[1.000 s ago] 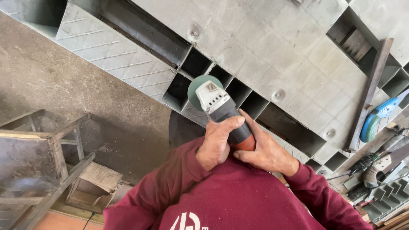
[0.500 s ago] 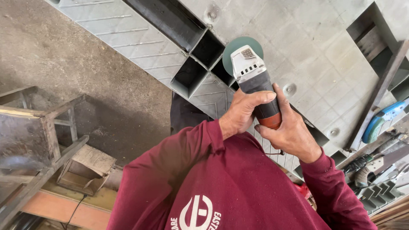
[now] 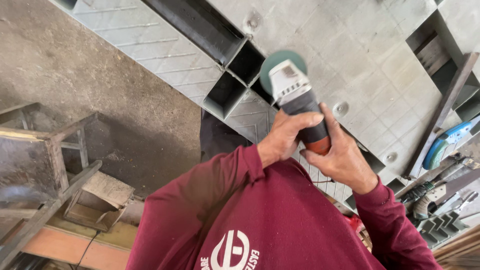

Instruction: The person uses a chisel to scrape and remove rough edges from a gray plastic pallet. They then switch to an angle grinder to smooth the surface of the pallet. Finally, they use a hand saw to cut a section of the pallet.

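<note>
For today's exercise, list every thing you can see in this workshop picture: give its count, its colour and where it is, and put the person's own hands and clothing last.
Angle grinder: one, grey and black body with a green disc, centre, held over the metal frame.
Metal frame: one, grey sheet on square tubes, across the top and right.
Square tube ends: several open, grey, at the frame's near edge.
Flat steel bar: one, dark, lying on the frame at right.
Blue-handled tool: one, right edge.
Metal stool frame: one, rusty grey, left.
Concrete floor: grey, upper left.
Left hand: one, gripping the grinder's body.
Right hand: one, around the grinder's rear end.
Shirt: one, maroon, bottom centre.
</note>
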